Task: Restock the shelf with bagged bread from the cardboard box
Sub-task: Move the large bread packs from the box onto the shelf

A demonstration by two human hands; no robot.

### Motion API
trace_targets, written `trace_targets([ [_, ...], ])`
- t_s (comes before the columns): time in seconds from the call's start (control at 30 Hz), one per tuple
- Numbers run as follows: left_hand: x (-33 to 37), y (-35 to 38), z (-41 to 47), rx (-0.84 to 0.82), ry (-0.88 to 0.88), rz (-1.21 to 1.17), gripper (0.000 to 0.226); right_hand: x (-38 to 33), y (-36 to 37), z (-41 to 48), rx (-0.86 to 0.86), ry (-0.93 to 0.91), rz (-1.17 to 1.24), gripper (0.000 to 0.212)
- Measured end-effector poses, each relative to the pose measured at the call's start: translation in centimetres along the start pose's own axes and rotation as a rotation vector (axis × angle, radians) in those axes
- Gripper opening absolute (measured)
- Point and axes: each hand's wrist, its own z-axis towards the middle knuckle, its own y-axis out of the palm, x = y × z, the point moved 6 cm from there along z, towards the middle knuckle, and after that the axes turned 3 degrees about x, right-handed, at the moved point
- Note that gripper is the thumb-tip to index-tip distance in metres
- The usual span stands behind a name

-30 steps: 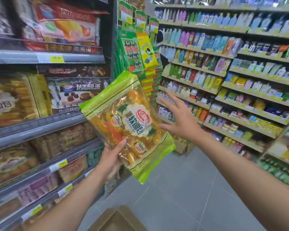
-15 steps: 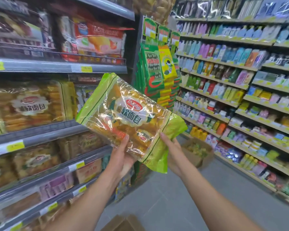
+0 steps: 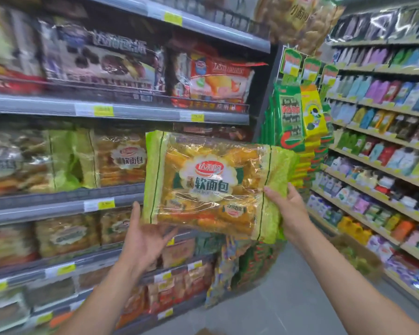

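I hold a bag of bread [image 3: 211,187], clear plastic with green ends and a red logo, level and facing me in front of the left shelving. My left hand [image 3: 145,238] cradles its lower left corner from beneath, thumb up beside the bag's edge. At the bag's right end my right hand [image 3: 288,209] grips it, thumb on the front. Matching bread bags [image 3: 121,160] stand on the middle shelf [image 3: 58,201] just left of the held bag. A sliver of the cardboard box [image 3: 208,332] shows at the bottom edge.
Packaged cakes [image 3: 218,78] fill the shelf above, and smaller bread packs [image 3: 65,235] the shelf below. Green and yellow hanging packets [image 3: 298,117] cover the shelf end. Another stocked shelving unit [image 3: 385,146] lines the right of the grey-floored aisle, with a blurred carton [image 3: 356,252] at its foot.
The bag has turned from tilted to level and come closer to the middle shelf. My right hand went from open air to gripping the bag's right end. My view swung left.
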Motion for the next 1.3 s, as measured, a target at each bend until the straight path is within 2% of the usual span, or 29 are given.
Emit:
trace_targets([
  [0.07,1.7,-1.8,0.1,0.023,-0.004,0.028,0.073,0.3,2.4,1.1,-0.036,-0.01,-0.053,0.129],
  [0.13,4.1,-3.8,0.0,0.046,0.015,0.133,0.063,1.3,4.4,2.4,-0.079,-0.012,-0.101,0.128],
  [0.2,6.5,-5.4,0.3,0.059,0.02,0.332,0.082,1.5,7.0,2.7,-0.117,-0.003,-0.157,0.127],
  [0.27,9.0,-6.7,0.9,0.109,0.042,0.651,0.106,2.1,10.0,3.3,-0.172,0.011,-0.189,0.123],
  [0.4,13.4,-9.9,2.9,0.2,0.092,0.968,0.134,3.5,16.1,4.8,-0.297,0.044,-0.281,0.093],
  [0.47,15.6,-12.7,5.0,0.233,0.128,1.021,0.135,4.3,18.7,6.2,-0.355,0.007,-0.341,0.095],
  [0.53,17.8,-11.6,5.3,0.256,0.16,1.055,0.133,5.5,21.0,8.2,-0.367,-0.001,-0.375,0.092],
  [0.6,19.9,-10.7,6.0,0.288,0.208,1.108,0.127,6.3,23.5,10.2,-0.371,0.001,-0.397,0.077],
  [0.7,22.4,-10.9,8.0,0.339,0.264,1.169,0.123,7.0,27.1,12.9,-0.344,-0.018,-0.404,0.069],
  [0.8,24.8,-10.8,10.0,0.381,0.319,1.233,0.115,7.6,30.1,15.6,-0.305,-0.044,-0.421,0.043],
  [0.87,26.3,-10.8,11.2,0.406,0.309,1.258,0.119,8.3,31.5,17.4,-0.253,-0.045,-0.44,0.053],
  [0.9,27.1,-10.8,11.7,0.412,0.324,1.296,0.128,8.7,32.0,18.4,-0.235,-0.037,-0.45,0.061],
  [1.0,28.3,-12.9,14.5,0.432,0.339,1.34,0.149,8.6,33.4,19.5,-0.206,-0.029,-0.424,0.065],
  [1.03,28.4,-12.8,14.8,0.433,0.345,1.35,0.145,8.4,33.8,19.6,-0.197,-0.013,-0.432,0.072],
  [1.1,28.3,-10.9,14.6,0.43,0.363,1.347,0.123,9.0,34.4,20.2,-0.205,0.003,-0.441,0.086],
  [1.2,27.8,-11.6,16.1,0.467,0.385,1.379,0.094,9.8,34.8,20.9,-0.212,0.016,-0.473,0.09],
  [1.3,27.5,-11.9,16.3,0.498,0.405,1.412,0.091,10.5,35.0,21.3,-0.172,0.048,-0.487,0.09],
])
